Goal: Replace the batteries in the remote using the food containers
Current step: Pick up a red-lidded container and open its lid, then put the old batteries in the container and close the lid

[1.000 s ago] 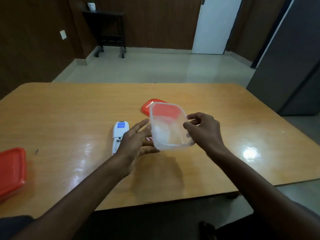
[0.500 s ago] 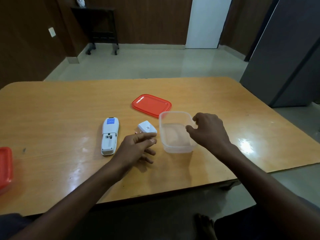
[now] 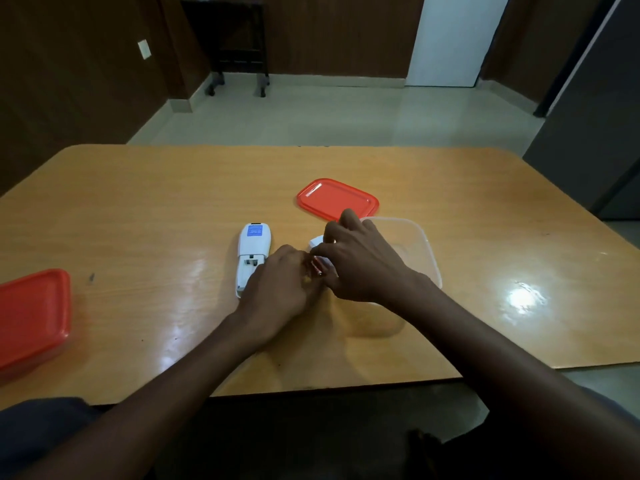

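Hands meet in the middle of the wooden table (image 3: 138, 209). Both arms reach forward from the bottom of the view, bare to the elbow, and angle in toward each other.

The left hand (image 3: 277, 289) lies palm down, with its back to the camera. Its fingers curl down and in. Its near side covers the lower end of the white remote (image 3: 252, 252). The remote lies on its face with its back up, a blue label at the far end and the open battery slot showing just past the knuckles.

The right hand (image 3: 356, 261) comes in from the right, palm down too, with its fingers bent and pointing left. The fingertips of both hands come together over a small red battery (image 3: 317, 266). Something small and yellow (image 3: 306, 279) shows beside it at the left hand. I cannot tell which hand really holds the battery, or how tight.

A little white cover piece (image 3: 316, 243) peeks out behind the right hand's fingers. The clear food container (image 3: 420, 244) sits open on the table just under and behind the right wrist. Its red lid (image 3: 337, 200) lies flat just past it. Another container with a red lid (image 3: 33, 313) sits at the left edge, well apart from the hands.
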{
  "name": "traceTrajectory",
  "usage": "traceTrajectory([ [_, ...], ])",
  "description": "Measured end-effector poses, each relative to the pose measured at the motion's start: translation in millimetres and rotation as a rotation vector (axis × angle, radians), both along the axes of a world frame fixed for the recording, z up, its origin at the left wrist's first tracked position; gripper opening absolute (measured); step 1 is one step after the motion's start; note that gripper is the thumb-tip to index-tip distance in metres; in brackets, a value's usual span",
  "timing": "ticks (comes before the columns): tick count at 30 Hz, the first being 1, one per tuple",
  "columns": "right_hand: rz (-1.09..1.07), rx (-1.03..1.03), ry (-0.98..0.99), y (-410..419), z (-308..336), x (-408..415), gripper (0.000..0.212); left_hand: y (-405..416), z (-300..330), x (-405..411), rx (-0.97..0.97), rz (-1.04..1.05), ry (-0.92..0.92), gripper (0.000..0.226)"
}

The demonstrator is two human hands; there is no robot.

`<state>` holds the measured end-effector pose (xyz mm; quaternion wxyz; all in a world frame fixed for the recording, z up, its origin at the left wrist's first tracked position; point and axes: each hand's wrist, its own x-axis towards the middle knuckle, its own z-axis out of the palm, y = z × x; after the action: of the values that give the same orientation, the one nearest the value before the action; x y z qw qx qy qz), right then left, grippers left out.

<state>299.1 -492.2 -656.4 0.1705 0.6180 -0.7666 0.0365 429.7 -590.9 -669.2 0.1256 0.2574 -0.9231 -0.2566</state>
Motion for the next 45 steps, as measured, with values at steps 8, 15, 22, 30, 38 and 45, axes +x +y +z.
traceTrajectory([
  [8, -0.048, 0.236, -0.044, -13, 14, -1, 0.052, -10, 5, 2, -0.04, 0.059, -0.005, 0.036],
  [15, -0.096, -0.037, -0.217, 12, 35, -13, 0.057, -12, 15, 3, 0.027, -0.029, 0.335, 0.035],
  [22, -0.387, 0.089, -0.271, 75, 55, -50, 0.059, 25, 25, -29, 0.096, -0.237, 0.357, 0.044],
  [30, -0.398, 0.327, -0.274, 80, 35, -73, 0.054, 34, 23, -67, 0.136, -0.262, 0.084, 0.056],
  [38, -0.445, -0.091, -0.548, 59, 42, -96, 0.026, -21, 32, -96, 0.356, 0.183, 0.326, 0.018],
  [45, -0.576, -0.032, -0.784, 26, 21, -110, 0.06, -83, 12, -163, 0.153, 0.225, -0.157, 0.056],
])
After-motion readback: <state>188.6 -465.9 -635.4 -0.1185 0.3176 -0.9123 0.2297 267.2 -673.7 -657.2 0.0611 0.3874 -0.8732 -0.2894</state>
